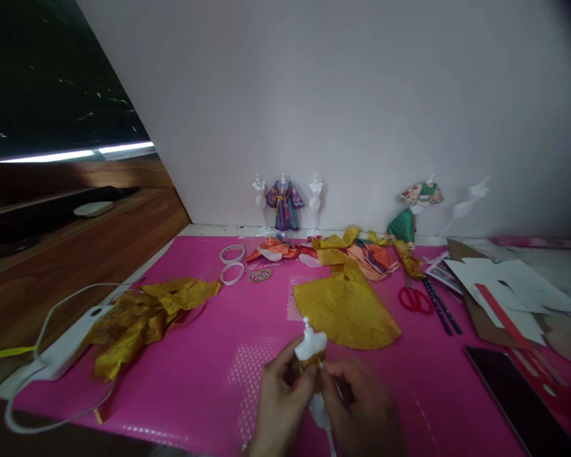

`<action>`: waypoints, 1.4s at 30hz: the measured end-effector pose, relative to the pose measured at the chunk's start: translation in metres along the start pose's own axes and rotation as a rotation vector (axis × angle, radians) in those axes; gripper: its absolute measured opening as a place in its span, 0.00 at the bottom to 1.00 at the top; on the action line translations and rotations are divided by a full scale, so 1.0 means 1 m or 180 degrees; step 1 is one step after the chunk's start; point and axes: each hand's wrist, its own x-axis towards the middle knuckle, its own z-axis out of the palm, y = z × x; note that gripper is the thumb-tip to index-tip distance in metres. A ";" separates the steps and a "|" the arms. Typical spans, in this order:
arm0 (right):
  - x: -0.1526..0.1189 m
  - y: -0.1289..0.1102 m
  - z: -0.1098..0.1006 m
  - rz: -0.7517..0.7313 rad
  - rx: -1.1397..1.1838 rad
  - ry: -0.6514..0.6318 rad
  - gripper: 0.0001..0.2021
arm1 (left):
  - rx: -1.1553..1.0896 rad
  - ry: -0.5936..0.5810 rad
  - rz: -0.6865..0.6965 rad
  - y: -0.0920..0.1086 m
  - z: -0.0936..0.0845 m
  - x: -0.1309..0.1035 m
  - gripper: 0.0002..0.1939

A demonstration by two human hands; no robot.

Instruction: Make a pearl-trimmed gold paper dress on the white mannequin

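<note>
At bottom centre, left hand [280, 406] and right hand [361, 412] both pinch a white doll form [310, 348] over the pink mat [209, 355]. Just beyond lies a gold paper skirt [347, 308]; red scissors [413, 298] farther right.

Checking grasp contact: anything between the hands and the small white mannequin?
Only a gold paper strip wrapped at the waist of the white mannequin. The left hand and right hand both close on it there, fingers meeting over the strip. Nothing else sits between them; the bust sticks out above the fingers.
</note>
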 end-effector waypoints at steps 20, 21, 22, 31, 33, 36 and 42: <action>0.004 0.006 0.000 -0.0387 0.0218 0.0427 0.11 | 0.0009 0.0384 -0.0023 -0.007 0.003 0.015 0.15; 0.005 0.006 0.000 -0.0418 0.0227 0.0455 0.11 | -0.0003 0.0383 -0.0041 -0.006 0.004 0.015 0.15; 0.006 0.005 -0.001 -0.0428 0.0221 0.0468 0.11 | 0.0009 0.0387 -0.0047 -0.005 0.004 0.015 0.15; 0.008 0.006 -0.005 -0.0388 -0.0013 0.0245 0.13 | 0.0205 0.0158 -0.0057 -0.008 0.002 0.010 0.18; 0.008 0.005 -0.005 -0.0374 0.0016 0.0259 0.13 | 0.0229 0.0142 -0.0052 -0.009 0.002 0.010 0.19; 0.008 0.005 -0.003 -0.0423 0.0000 0.0302 0.13 | 0.0276 0.0120 0.0083 -0.012 0.003 0.012 0.19; 0.008 0.006 0.002 -0.0240 0.0075 0.0226 0.13 | 0.0534 0.0141 0.0215 -0.019 0.003 0.013 0.19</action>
